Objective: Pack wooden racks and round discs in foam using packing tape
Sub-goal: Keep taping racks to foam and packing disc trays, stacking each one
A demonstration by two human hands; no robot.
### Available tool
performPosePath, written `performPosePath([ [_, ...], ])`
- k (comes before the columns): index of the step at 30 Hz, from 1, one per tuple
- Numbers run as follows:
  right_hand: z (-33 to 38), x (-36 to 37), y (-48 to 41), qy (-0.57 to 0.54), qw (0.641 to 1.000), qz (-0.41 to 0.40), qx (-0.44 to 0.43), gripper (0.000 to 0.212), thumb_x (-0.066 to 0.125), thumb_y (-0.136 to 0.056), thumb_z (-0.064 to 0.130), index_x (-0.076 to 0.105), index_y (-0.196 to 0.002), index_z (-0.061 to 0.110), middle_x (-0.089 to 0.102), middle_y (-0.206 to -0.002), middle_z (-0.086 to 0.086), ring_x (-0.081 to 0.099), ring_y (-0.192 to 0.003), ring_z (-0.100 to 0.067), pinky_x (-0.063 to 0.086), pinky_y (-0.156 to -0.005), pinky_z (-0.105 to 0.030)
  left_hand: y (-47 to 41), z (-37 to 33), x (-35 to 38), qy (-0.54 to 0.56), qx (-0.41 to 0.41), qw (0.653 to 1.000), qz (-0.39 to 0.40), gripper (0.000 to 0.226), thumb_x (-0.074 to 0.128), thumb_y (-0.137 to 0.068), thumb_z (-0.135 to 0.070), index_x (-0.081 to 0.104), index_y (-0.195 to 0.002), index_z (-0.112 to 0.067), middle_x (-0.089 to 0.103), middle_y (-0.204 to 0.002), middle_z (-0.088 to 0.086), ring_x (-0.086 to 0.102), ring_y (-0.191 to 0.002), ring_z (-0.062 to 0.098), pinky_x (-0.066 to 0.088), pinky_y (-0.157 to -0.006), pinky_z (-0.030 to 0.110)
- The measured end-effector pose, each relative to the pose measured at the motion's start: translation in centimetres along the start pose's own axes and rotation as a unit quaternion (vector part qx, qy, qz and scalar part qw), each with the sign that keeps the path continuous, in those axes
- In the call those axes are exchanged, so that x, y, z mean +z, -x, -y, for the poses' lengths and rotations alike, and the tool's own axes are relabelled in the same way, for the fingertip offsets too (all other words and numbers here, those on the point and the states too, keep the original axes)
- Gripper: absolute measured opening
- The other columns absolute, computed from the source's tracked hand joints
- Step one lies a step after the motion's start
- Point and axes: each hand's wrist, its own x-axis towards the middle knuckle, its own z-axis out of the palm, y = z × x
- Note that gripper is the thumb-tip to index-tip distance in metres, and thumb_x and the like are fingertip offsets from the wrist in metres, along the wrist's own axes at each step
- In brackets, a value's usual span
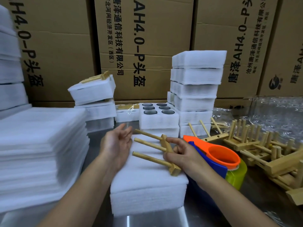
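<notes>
A wooden rack (165,150) is pinched by the right hand (182,156) over a foam block (147,182); the left hand (117,145) is held open beside its pegs. A tape dispenser (219,154) is set alongside. Behind, four round discs (149,112) are seated in a foam tray (157,122).

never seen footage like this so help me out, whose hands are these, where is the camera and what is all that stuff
No machine here: a person wears one camera on the head, looking down at their own two bare hands. The right hand pinches a wooden rack by its base bar, its three pegs pointing left over a foam block. The left hand is open beside the peg tips, holding nothing. To the right lie a tape dispenser and a pile of racks; to the left, foam sheets. Further back, a foam tray holds dark discs, beside stacked foam packs and boxes.
</notes>
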Motion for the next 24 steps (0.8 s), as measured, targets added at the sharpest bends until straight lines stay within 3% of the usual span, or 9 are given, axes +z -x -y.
performPosePath([
  [4,0.6,0.0,0.3,0.001,1.000,0.014,0.005,0.047,0.069,-0.080,0.001,0.057,-0.120,0.023,0.038,-0.068,0.001,0.042,-0.063,-0.009,0.035,-0.054,-0.014,0.4,-0.2,0.2,-0.048,0.017,0.999,0.004,0.048,0.027,-0.097,-0.025,0.041,-0.139,-0.009,0.046,-0.143,0.009,0.034,-0.137,0.018,0.019,-0.113,0.031],
  [8,1.1,0.1,0.5,0.005,1.000,0.024,0.007,0.051,0.070,-0.079,0.000,0.059,-0.124,0.020,0.033,-0.067,0.001,0.037,-0.058,-0.006,0.031,-0.051,-0.013,1.0,0.0,0.8,-0.125,0.052,0.991,0.018,0.049,0.029,-0.098,-0.033,0.042,-0.140,-0.012,0.049,-0.140,0.002,0.044,-0.120,0.006,0.024,-0.100,0.022],
  [13,0.9,0.3,0.4,0.011,0.999,0.026,0.021,0.053,0.071,-0.078,0.004,0.059,-0.126,0.023,0.031,-0.061,0.006,0.035,-0.052,-0.004,0.028,-0.047,-0.012,1.6,0.7,1.6,-0.265,0.097,0.959,0.016,0.021,0.049,-0.092,-0.032,0.065,-0.104,-0.024,0.066,-0.110,-0.006,0.059,-0.093,-0.004,0.039,-0.074,0.016],
  [15,0.9,0.7,0.6,0.027,0.999,0.022,0.005,0.049,0.069,-0.082,0.012,0.059,-0.128,0.026,0.041,-0.062,0.005,0.044,-0.057,-0.005,0.036,-0.053,-0.013,1.2,1.5,1.5,-0.426,0.120,0.896,0.042,0.024,0.057,-0.089,-0.029,0.062,-0.112,-0.025,0.063,-0.119,-0.004,0.057,-0.109,0.007,0.042,-0.088,0.024],
  [17,0.3,0.9,0.6,0.044,0.999,-0.008,-0.011,0.041,0.064,-0.087,0.026,0.058,-0.128,0.032,0.062,-0.099,-0.003,0.060,-0.093,-0.009,0.048,-0.086,-0.021,0.8,2.3,1.5,-0.623,0.117,0.765,0.113,0.038,0.051,-0.091,-0.038,0.053,-0.128,-0.030,0.052,-0.137,-0.006,0.041,-0.131,0.009,0.018,-0.115,0.032],
  [19,-0.2,1.1,0.7,0.015,0.999,-0.039,0.007,0.042,0.057,-0.089,0.039,0.053,-0.131,0.038,0.044,-0.136,0.004,0.042,-0.128,-0.012,0.033,-0.111,-0.037,0.6,2.7,1.7,-0.728,0.117,0.654,0.167,0.046,0.034,-0.096,-0.043,0.038,-0.140,-0.032,0.033,-0.151,-0.007,0.018,-0.143,0.008,-0.002,-0.116,0.034],
  [20,-0.2,1.3,0.8,-0.022,0.999,-0.036,0.030,0.049,0.056,-0.087,0.046,0.048,-0.135,0.039,0.037,-0.141,0.011,0.036,-0.134,-0.012,0.028,-0.114,-0.040,0.6,2.8,1.8,-0.744,0.113,0.634,0.180,0.048,0.030,-0.097,-0.042,0.033,-0.144,-0.031,0.027,-0.154,-0.007,0.011,-0.144,0.008,-0.004,-0.115,0.034],
  [22,-0.3,1.6,0.8,-0.128,0.988,-0.001,0.091,0.065,0.057,-0.075,0.058,0.051,-0.135,0.033,0.048,-0.142,0.006,0.047,-0.129,-0.016,0.034,-0.111,-0.042,0.6,2.7,1.9,-0.733,0.107,0.647,0.181,0.050,0.032,-0.097,-0.042,0.031,-0.145,-0.030,0.024,-0.155,-0.006,0.009,-0.144,0.008,0.000,-0.115,0.032],
  [24,-0.3,1.5,0.9,-0.181,0.976,0.029,0.119,0.060,0.058,-0.068,0.059,0.067,-0.117,0.026,0.070,-0.114,-0.003,0.066,-0.105,-0.019,0.047,-0.098,-0.039,0.7,2.1,1.8,-0.623,0.104,0.763,0.138,0.047,0.047,-0.093,-0.040,0.042,-0.139,-0.031,0.040,-0.147,-0.007,0.031,-0.136,0.006,0.022,-0.109,0.020],
])
